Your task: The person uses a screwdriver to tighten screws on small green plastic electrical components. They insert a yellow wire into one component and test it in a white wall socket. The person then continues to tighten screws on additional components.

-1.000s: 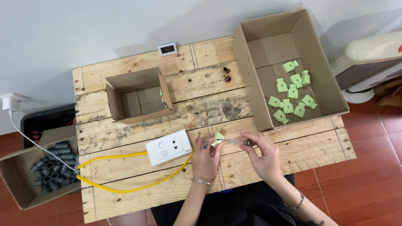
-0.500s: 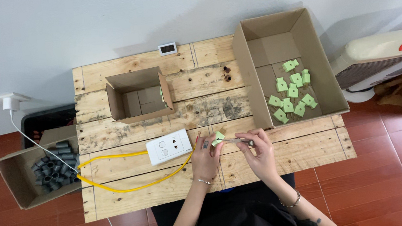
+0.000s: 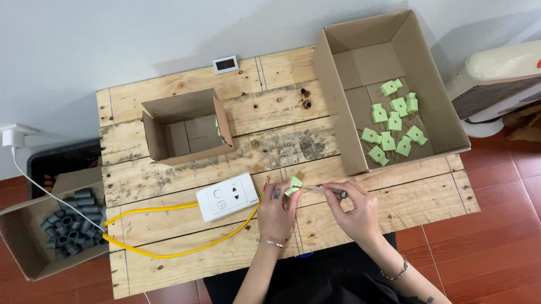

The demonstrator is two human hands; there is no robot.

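Green plug (image 3: 294,185) sits pinched in the fingertips of the left hand (image 3: 277,209), held just above the wooden table (image 3: 395,206) near its front edge, at about 3 o'clock from the white socket plate (image 3: 227,196). The right hand (image 3: 355,211) is closed around a thin screwdriver (image 3: 324,191), its tip pointing at 9 o'clock toward the plug; whether tip and plug touch cannot be told. Judged sound practice here: keep the plug steady, line the tool squarely with the screw, and turn without leaning sideways. Both wrists are bent inward, forearms rising from 6 o'clock. More green plugs (image 3: 392,123) lie in the large box (image 3: 331,93) at 1 o'clock; the yellow cable (image 3: 181,252) loops to the left.
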